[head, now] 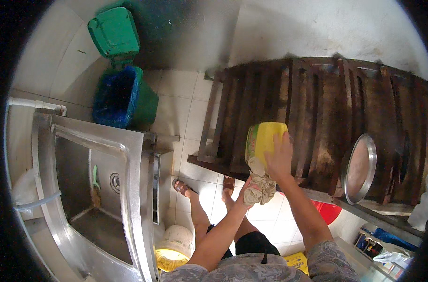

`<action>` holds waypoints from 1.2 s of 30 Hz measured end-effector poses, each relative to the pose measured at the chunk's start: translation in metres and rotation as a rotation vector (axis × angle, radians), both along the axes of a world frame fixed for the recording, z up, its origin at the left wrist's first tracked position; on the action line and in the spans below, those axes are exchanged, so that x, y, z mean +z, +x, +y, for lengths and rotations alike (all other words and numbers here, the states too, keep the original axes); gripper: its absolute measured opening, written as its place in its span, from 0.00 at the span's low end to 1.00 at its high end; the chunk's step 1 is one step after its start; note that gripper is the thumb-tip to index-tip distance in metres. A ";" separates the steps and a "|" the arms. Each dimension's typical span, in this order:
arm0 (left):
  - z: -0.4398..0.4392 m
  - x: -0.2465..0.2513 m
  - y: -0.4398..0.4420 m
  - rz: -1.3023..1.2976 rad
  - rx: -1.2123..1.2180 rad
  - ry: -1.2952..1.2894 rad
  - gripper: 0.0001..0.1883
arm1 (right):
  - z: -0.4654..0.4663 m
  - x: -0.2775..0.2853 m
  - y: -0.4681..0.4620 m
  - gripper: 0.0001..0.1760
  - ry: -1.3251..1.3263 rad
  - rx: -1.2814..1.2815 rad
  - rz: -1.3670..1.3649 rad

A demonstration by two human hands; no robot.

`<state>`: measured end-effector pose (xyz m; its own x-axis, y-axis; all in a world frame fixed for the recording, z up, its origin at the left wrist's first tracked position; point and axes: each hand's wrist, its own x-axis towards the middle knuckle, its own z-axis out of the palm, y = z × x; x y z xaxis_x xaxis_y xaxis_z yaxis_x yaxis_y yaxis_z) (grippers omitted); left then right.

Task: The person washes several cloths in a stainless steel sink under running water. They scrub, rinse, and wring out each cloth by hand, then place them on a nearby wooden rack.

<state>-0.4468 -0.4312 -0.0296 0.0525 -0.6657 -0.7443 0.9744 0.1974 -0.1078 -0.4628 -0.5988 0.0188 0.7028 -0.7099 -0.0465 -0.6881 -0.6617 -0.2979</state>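
Note:
In front of me, over the near edge of a dark wooden slatted rack (316, 123), is a yellow container (266, 139) with green along its left side. My right hand (280, 157) lies with spread fingers against its right side. My left hand (247, 194) is closed on a crumpled beige cloth (259, 187), which touches the container's near end. Whether my right hand alone bears the container's weight I cannot tell.
A round metal tray (372, 169) rests on the rack at right. Left are a steel sink (133, 197) holding a green-handled brush (95, 176), and an open green bin (148, 105) with a blue liner. A white bucket (178, 236) and red basin (326, 211) stand low down.

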 end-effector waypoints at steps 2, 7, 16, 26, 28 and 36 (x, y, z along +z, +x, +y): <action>-0.005 0.007 0.007 -0.047 0.013 -0.061 0.29 | 0.001 0.016 0.000 0.40 -0.047 -0.041 0.114; 0.026 0.040 0.065 -0.221 0.097 -0.322 0.27 | 0.047 0.060 0.013 0.39 0.233 -0.075 -0.473; 0.141 0.257 0.230 -2.223 -0.371 1.334 0.27 | 0.196 0.159 0.172 0.38 2.052 0.011 -0.860; 0.293 0.242 0.356 -2.015 -0.439 1.180 0.37 | 0.378 0.143 0.323 0.22 2.192 -0.058 -0.169; 0.326 0.239 0.354 -2.034 -0.328 1.236 0.37 | 0.414 0.137 0.340 0.23 2.276 -0.283 -0.090; 0.397 0.205 0.378 -1.777 -0.240 1.329 0.36 | 0.482 0.135 0.338 0.31 2.275 0.051 -0.039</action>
<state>-0.0683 -0.0345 0.1754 0.9954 -0.0697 0.0656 -0.0957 -0.7121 0.6955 -0.1250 -0.1168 0.1534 0.7328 0.4874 -0.4748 -0.6644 0.6629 -0.3450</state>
